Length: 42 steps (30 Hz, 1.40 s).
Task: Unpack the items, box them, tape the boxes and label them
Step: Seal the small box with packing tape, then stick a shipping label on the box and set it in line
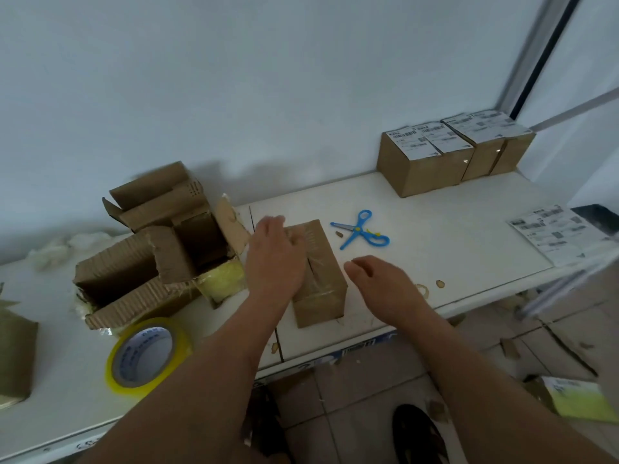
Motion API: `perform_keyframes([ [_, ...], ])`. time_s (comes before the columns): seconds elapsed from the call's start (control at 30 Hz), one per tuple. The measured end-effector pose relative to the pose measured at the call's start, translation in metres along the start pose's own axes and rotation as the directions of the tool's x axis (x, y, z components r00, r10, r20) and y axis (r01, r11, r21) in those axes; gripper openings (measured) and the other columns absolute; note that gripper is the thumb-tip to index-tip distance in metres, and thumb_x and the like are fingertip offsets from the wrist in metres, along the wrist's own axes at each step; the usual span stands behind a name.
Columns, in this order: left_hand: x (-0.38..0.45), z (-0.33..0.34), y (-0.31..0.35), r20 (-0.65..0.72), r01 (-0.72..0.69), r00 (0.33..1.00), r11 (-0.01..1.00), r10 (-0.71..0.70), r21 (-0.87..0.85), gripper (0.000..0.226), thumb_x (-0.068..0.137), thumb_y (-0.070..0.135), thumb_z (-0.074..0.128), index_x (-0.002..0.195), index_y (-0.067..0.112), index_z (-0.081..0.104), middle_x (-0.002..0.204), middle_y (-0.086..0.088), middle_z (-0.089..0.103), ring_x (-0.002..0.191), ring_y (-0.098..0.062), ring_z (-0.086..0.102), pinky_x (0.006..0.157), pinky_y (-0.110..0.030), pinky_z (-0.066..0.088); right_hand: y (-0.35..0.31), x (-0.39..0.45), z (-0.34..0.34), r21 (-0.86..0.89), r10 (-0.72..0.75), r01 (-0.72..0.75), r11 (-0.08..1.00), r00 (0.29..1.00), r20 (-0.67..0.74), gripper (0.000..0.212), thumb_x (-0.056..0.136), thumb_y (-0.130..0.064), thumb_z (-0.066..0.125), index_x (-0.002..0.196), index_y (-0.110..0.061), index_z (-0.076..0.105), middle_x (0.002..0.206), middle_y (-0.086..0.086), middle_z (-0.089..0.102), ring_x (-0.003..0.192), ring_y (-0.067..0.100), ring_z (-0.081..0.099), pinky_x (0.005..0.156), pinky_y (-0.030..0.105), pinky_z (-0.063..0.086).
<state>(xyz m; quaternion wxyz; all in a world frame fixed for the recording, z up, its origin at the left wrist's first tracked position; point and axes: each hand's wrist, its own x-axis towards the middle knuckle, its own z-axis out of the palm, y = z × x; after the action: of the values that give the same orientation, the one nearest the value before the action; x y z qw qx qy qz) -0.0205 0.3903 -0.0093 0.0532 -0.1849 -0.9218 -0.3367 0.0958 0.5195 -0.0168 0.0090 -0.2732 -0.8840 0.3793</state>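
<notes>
The left hand lies flat on the top of the small taped box, fingers straight and slightly spread, pressing on the box's left half; its fingertips reach the far edge, where blur makes them hard to read. The right hand hovers just at 3 o'clock of the box, fingers loosely curled and apart, holding nothing; whether it touches the box side cannot be told. The box stands near the front middle of the white desk, clear tape glinting along its top seam. At 2 o'clock of it lie blue scissors, blades open. At 9 o'clock sits a torn open carton with yellowish filling showing at its corner, and at 7 o'clock a roll of yellow tape, partly covered by the left forearm. Far at 1 o'clock a row of labelled boxes stands against the wall. A sheet of labels at 3 o'clock is too blurred to read. Another brown box is cut off by the left edge.
</notes>
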Motion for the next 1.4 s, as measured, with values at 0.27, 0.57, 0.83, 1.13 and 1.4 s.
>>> perform_keyframes([
  [0.27,-0.039,0.026,0.044,0.295,-0.773,0.626,0.524,0.722,0.357,0.010,0.086,0.022,0.065,0.079,0.014,0.066,0.079,-0.004,0.064,0.080,-0.023,0.060,0.070,-0.038,0.049,0.032,-0.015,-0.043,-0.559,-0.093,0.024,0.829,0.991,-0.096,0.035,0.104,-0.038,0.034,0.121,-0.022,0.059,0.119,0.001,0.061,0.104,0.019,0.059,0.088,0.037,0.051],
  [0.57,-0.050,0.098,0.117,0.442,-0.880,0.474,0.386,0.762,0.277,0.024,0.098,0.025,0.043,0.103,0.014,0.064,0.098,-0.004,0.063,0.093,-0.024,0.055,0.080,-0.036,0.041,0.117,-0.011,-0.120,-0.580,0.028,-0.124,0.805,0.985,-0.172,0.034,0.104,-0.034,0.035,0.125,-0.020,0.057,0.119,0.002,0.059,0.107,0.021,0.058,0.087,0.035,0.047],
  [0.83,-0.042,0.168,0.185,0.489,-0.901,0.433,0.361,0.757,0.239,0.031,0.103,0.027,0.034,0.114,0.014,0.061,0.108,-0.004,0.062,0.097,-0.021,0.054,0.084,-0.034,0.039,0.201,0.022,-0.176,-0.359,0.256,-0.391,0.848,0.893,-0.369,0.041,0.102,-0.035,0.038,0.138,-0.017,0.048,0.137,0.010,0.049,0.123,0.029,0.046,0.097,0.040,0.041],
  [1.13,-0.028,0.226,0.215,0.480,-0.902,0.432,0.378,0.763,0.210,0.029,0.102,0.027,0.038,0.107,0.014,0.063,0.104,-0.003,0.063,0.093,-0.021,0.056,0.078,-0.032,0.037,0.254,0.070,-0.191,-0.310,0.357,-0.529,0.790,0.808,-0.468,0.052,0.099,-0.043,0.040,0.143,-0.016,0.039,0.150,0.014,0.036,0.138,0.034,0.030,0.110,0.048,0.029],
  [1.4,-0.020,0.243,0.210,0.485,-0.883,0.462,0.437,0.742,0.173,0.019,0.091,0.025,0.059,0.076,0.015,0.064,0.074,0.000,0.062,0.066,-0.018,0.054,0.061,-0.029,0.030,0.266,0.082,-0.192,-0.260,0.376,-0.588,0.766,0.738,-0.561,0.051,0.094,-0.045,0.052,0.131,-0.011,0.047,0.131,0.016,0.049,0.124,0.035,0.043,0.102,0.047,0.036],
])
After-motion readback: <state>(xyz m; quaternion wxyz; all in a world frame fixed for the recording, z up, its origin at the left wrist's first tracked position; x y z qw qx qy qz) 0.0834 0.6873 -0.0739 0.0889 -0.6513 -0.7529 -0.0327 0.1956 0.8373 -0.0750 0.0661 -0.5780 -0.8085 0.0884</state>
